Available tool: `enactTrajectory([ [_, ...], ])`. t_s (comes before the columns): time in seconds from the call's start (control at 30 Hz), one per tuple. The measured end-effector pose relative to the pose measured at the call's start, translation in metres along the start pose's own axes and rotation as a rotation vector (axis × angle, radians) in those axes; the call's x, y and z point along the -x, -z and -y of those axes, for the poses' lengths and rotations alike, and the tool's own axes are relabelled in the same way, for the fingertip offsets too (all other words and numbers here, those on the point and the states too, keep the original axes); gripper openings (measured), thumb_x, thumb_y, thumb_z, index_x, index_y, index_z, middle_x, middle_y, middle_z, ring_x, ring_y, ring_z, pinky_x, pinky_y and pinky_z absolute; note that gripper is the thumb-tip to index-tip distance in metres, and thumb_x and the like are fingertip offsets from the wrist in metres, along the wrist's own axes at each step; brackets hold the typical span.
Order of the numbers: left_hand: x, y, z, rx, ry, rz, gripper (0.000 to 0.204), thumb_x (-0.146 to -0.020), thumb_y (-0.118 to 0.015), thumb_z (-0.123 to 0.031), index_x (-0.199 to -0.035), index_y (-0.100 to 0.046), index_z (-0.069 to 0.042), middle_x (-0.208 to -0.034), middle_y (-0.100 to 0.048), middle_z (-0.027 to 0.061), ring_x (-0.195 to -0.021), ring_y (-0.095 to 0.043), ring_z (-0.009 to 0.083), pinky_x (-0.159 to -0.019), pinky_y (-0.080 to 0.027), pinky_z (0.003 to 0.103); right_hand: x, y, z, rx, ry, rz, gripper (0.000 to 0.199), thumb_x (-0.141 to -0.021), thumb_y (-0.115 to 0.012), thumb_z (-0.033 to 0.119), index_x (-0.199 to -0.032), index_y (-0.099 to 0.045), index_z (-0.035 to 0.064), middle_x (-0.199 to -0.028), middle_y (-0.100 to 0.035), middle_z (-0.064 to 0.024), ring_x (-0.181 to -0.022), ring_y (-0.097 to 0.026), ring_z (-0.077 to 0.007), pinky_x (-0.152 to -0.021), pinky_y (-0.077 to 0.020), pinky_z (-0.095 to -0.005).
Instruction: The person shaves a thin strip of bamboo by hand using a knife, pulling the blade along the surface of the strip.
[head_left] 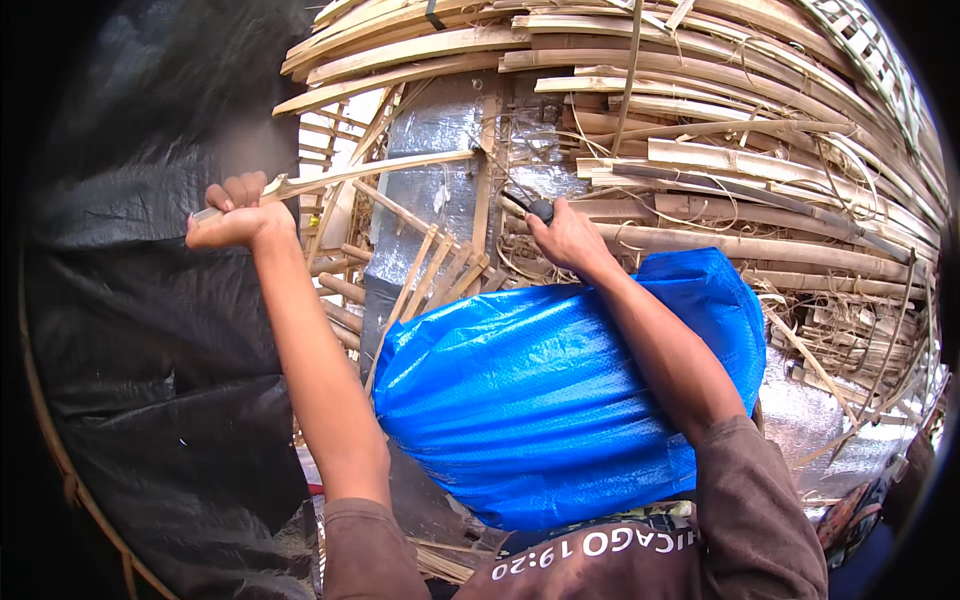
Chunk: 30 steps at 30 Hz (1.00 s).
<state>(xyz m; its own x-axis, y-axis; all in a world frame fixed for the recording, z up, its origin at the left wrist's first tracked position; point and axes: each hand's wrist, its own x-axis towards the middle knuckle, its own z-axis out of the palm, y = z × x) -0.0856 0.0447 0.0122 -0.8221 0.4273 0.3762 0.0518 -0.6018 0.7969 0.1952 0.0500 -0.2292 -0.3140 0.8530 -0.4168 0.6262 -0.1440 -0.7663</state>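
Note:
My left hand [245, 215] is raised at the left with its fingers closed around one end of a long, pale bamboo strip [385, 167]. The strip reaches to the right, and its far end sits above and left of my right hand [570, 238]. That hand is wrapped round the black handle of a tool [541, 210]; a thin dark part sticks out to the left, and its exact kind is unclear. Bamboo strip and tool appear apart. Below both hands, a shiny blue plastic sheet [530, 390] covers my lap.
Split bamboo lengths [720, 160] lie stacked across the far and right side, with loose shavings among them. Black plastic sheeting [150, 320] hangs at the left. Silvery sheeting [425, 140] and a slatted bamboo piece [435, 275] are beyond my lap.

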Motion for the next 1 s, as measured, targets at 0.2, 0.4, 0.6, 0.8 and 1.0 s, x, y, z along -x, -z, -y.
enactTrajectory([
  [0.2, -0.001, 0.009, -0.009, 0.003, -0.015, 0.002, 0.033, -0.074, -0.032, -0.04, -0.056, -0.018, -0.017, -0.045, -0.014, -0.0003, -0.043, -0.007, 0.0128, -0.048, -0.012, 0.031, -0.017, 0.015, 0.006, -0.316, -0.115, 0.15, 0.07, -0.086, -0.056, 0.053, -0.118, -0.055, -0.01, -0.092, -0.068, -0.0281, -0.084, -0.069, -0.0354, -0.078, -0.0524, -0.0439],
  [0.4, -0.005, -0.028, -0.024, 0.068, 0.048, -0.006, 0.032, -0.072, -0.034, -0.039, -0.055, -0.019, -0.017, -0.044, -0.016, -0.0004, -0.043, -0.008, 0.0124, -0.048, -0.012, 0.031, -0.023, 0.018, -0.014, -0.264, -0.035, -0.027, 0.064, -0.087, -0.058, 0.053, -0.116, -0.057, -0.0043, -0.081, -0.068, -0.0234, -0.07, -0.069, -0.0305, -0.07, -0.0534, -0.0418],
  [0.6, -0.019, -0.047, 0.005, 0.04, 0.02, 0.104, 0.035, -0.075, -0.034, -0.042, -0.055, -0.021, -0.015, -0.045, -0.016, -0.0003, -0.043, -0.008, 0.0126, -0.048, -0.011, 0.032, -0.008, 0.037, 0.011, -0.386, -0.108, 0.009, 0.055, -0.088, -0.06, 0.049, -0.109, -0.057, -0.0019, -0.075, -0.066, -0.0194, -0.062, -0.067, -0.0266, -0.058, -0.0524, -0.0397],
  [0.8, -0.022, -0.058, 0.017, 0.02, 0.036, 0.096, 0.035, -0.075, -0.034, -0.041, -0.056, -0.021, -0.015, -0.046, -0.016, 0.0, -0.043, -0.008, 0.0126, -0.048, -0.011, 0.032, -0.014, 0.032, 0.005, -0.261, -0.025, -0.023, 0.059, -0.087, -0.059, 0.053, -0.109, -0.058, -0.0022, -0.098, -0.066, -0.0317, -0.099, -0.064, -0.045, -0.086, -0.0479, -0.0496],
  [1.0, -0.02, -0.075, 0.022, -0.025, -0.018, 0.025, 0.032, -0.074, -0.034, -0.039, -0.057, -0.021, -0.015, -0.047, -0.015, 0.0006, -0.044, -0.008, 0.0126, -0.048, -0.011, 0.032, -0.003, 0.03, 0.018, -0.022, 0.1, -0.011, 0.057, -0.088, -0.059, 0.051, -0.107, -0.053, -0.0022, -0.091, -0.065, -0.0337, -0.089, -0.063, -0.0501, -0.081, -0.0487, -0.0552],
])
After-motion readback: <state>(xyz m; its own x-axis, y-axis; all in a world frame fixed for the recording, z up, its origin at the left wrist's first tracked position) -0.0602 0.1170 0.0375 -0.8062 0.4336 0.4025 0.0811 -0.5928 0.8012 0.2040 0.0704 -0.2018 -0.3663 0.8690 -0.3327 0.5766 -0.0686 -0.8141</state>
